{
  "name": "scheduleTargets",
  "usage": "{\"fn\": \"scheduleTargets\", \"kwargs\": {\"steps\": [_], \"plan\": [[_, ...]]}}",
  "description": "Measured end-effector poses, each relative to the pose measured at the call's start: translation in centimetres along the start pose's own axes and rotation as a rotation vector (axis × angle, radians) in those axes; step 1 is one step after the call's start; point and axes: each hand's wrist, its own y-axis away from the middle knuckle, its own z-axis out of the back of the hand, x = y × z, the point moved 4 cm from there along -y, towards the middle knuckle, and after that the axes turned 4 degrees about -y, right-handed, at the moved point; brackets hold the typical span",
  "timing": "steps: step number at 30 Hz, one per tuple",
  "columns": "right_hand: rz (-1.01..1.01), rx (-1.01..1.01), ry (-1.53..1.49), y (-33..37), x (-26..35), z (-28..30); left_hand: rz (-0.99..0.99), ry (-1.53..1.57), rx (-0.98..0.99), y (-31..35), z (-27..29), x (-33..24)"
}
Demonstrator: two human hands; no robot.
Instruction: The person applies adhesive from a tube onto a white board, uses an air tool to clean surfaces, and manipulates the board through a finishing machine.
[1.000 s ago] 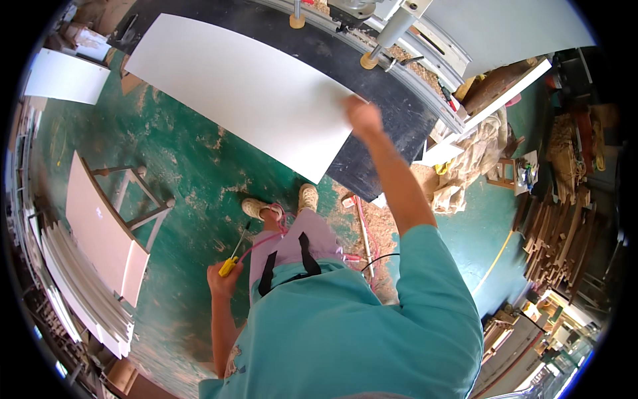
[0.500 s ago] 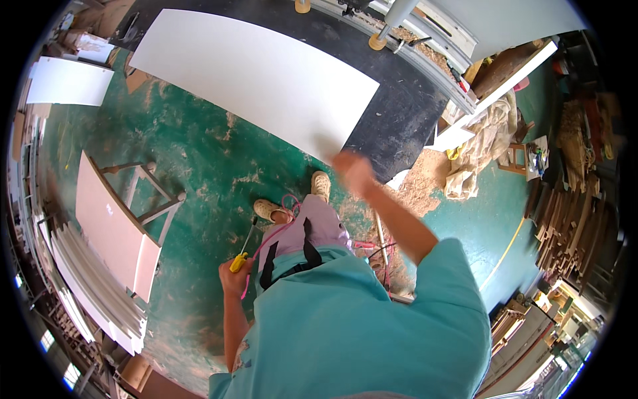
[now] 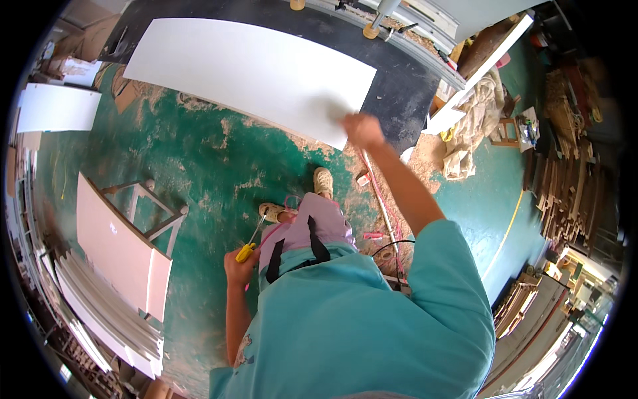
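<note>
My left hand (image 3: pixel 240 268), low beside my left thigh, is wrapped round a yellow air blow gun (image 3: pixel 246 252). Its thin metal nozzle points forward toward my shoe, and a pink hose (image 3: pixel 266 233) runs close by the hand. My right arm reaches forward. At its end my right hand (image 3: pixel 364 131) is over the near right corner of a long white board (image 3: pixel 252 63), its fingers curled together. Whether it touches the board, and what it might hold, I cannot make out. The board lies flat on a black machine table (image 3: pixel 399 100).
A metal rail with clamping posts (image 3: pixel 372 29) spans the table's far side. Sawdust (image 3: pixel 425 156) and a pole (image 3: pixel 382 206) lie at right on the green floor. Left are a pale panel on a stand (image 3: pixel 119 239) and stacked white strips (image 3: pixel 106 309). Timber offcuts (image 3: pixel 565 179) are piled at far right.
My right hand has moved slightly farther forward and right, over the board's corner. The left hand keeps the air blow gun low, its nozzle tilted a little more to the right.
</note>
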Motion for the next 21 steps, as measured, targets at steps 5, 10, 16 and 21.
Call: {"fn": "scheduleTargets", "kwargs": {"steps": [5, 10, 16, 21], "plan": [[0.396, 0.468, -0.362, 13.2, 12.5, -4.2, 0.128, 0.306, -0.004, -1.6, 0.5, 5.3], [-0.072, -0.002, -0.499, 2.1, 11.2, 0.7, 0.151, 0.205, 0.095, -3.9, 0.6, 0.3], [-0.654, -0.162, -0.205, -9.7, -10.3, 1.7, 0.125, 0.138, 0.018, -6.2, -0.6, -4.4], [-0.499, -0.404, -0.298, -9.9, -17.4, 7.1, 0.16, 0.136, 0.052, -5.7, -2.6, -6.3]]}}
